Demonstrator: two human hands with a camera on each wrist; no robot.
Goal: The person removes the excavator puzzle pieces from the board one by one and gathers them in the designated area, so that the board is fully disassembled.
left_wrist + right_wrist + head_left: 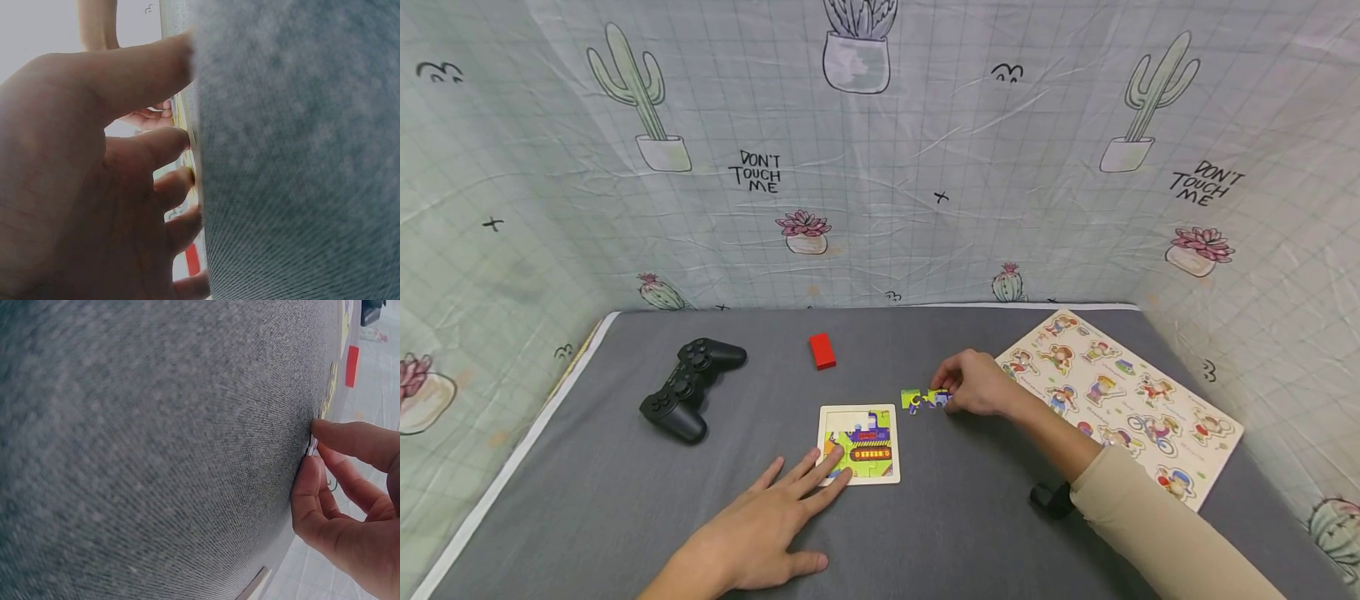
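Observation:
A small square jigsaw puzzle [871, 455] in a pale frame shows a purple-and-orange tracked vehicle, with a bare patch at its upper left. My left hand [775, 517] lies spread flat, its fingertips on the frame's lower-left side and its thumb on the cloth. To the right of the frame, a green-and-yellow jigsaw piece [910, 397] lies on the table. Beside it, my right hand [976, 383] pinches another jigsaw piece [938, 398], purple and yellow, between thumb and fingers. The right wrist view shows this pinched piece [312, 447] edge-on, close to the cloth, partly hidden by the fingertips.
A black game controller [692, 389] lies at the left, and a red block [822, 351] stands behind the puzzle. On the right, a large board [1123, 392] with cartoon children lies partly under my right forearm. A small black object [1051, 500] sits by the sleeve.

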